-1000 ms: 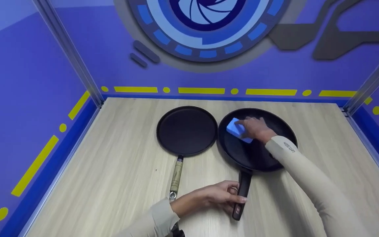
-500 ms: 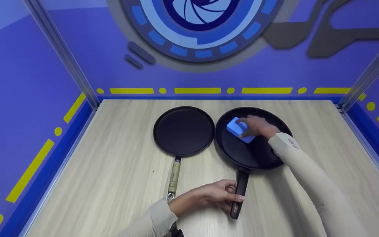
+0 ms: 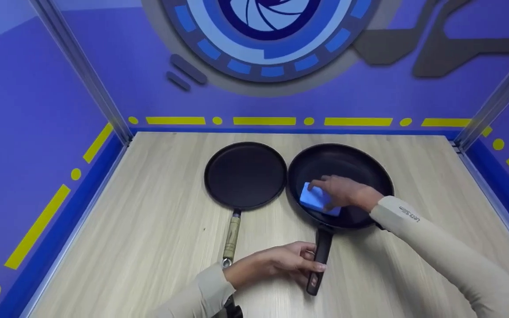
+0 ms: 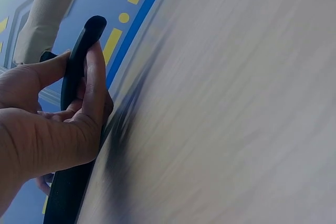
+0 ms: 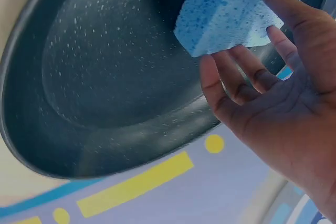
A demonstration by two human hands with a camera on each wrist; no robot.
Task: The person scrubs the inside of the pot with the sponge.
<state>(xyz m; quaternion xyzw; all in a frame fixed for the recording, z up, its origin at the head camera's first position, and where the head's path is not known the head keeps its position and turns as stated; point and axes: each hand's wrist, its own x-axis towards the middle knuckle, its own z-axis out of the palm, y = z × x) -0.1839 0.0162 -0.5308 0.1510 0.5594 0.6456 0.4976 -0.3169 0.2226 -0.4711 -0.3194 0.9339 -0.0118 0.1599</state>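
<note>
In the head view a black frying pan sits at the right of the table, its handle pointing toward me. My left hand grips that handle between thumb and fingers; the left wrist view shows the hand round the black handle. My right hand holds a light blue sponge inside the pan, near the handle side. In the right wrist view, thumb and fingertips pinch the porous sponge, and small droplets dot the pan's dark surface.
A flat black round pan with a wooden handle lies just left of the frying pan, the rims close together. Blue panels with yellow marks enclose the wooden table at the back and sides.
My right hand has drawn the sponge from the pan's middle toward the handle side. My left hand keeps its grip on the handle; the whole view has shifted slightly.
</note>
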